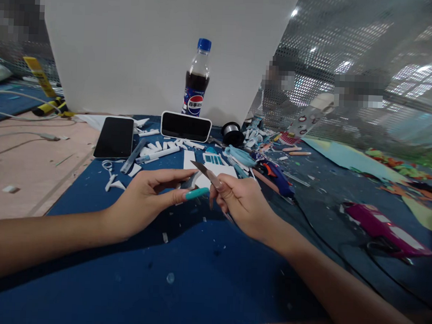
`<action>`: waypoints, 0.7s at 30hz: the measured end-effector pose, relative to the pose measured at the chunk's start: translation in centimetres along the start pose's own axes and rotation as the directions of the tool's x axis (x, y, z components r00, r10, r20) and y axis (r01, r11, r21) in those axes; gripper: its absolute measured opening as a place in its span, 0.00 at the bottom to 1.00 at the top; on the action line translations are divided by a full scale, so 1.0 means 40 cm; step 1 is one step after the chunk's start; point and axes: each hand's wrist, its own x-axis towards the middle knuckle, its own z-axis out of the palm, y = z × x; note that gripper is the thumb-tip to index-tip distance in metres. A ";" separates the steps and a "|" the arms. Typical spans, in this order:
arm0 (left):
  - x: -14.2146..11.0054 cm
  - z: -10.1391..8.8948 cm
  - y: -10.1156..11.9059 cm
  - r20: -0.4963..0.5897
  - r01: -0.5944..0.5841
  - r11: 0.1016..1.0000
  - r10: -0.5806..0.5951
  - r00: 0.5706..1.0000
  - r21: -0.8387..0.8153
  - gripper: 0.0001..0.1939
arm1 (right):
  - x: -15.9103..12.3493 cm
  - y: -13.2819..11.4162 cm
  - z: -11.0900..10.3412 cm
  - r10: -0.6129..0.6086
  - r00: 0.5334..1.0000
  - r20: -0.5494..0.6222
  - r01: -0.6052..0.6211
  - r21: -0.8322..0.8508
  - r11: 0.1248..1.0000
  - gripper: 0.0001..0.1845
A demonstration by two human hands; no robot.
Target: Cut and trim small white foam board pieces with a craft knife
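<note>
My left hand [139, 201], with a long teal thumbnail, pinches a small white piece [202, 180] over the blue mat [182, 270]. Fingers partly cover this piece, so its full shape is hidden. My right hand [246, 201] is closed around a craft knife; its pointed blade [200, 168] angles up to the left, close above the white piece. Whether the blade touches the piece, I cannot tell. Behind both hands lie white sheets [189, 159] and a small card with teal squares [213, 159].
A cola bottle [198, 80] stands behind a propped phone [186, 127]. Another phone [115, 137] lies left, near white scraps [162, 152]. A wire spool [232, 133], a blue glue gun [276, 176] with a cord and a purple device [385, 229] are at right. A white board [135, 48] rises behind.
</note>
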 end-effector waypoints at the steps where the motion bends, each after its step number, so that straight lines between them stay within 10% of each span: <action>1: 0.000 0.000 0.000 -0.001 -0.003 1.000 0.003 1.000 0.003 0.17 | -0.001 0.000 0.000 0.001 1.000 -0.005 -0.001 -0.006 1.000 0.23; 21: -0.001 -0.001 0.000 0.004 0.019 1.000 -0.019 1.000 -0.005 0.19 | -0.003 -0.002 0.000 -0.016 0.999 -0.032 0.016 -0.015 1.000 0.21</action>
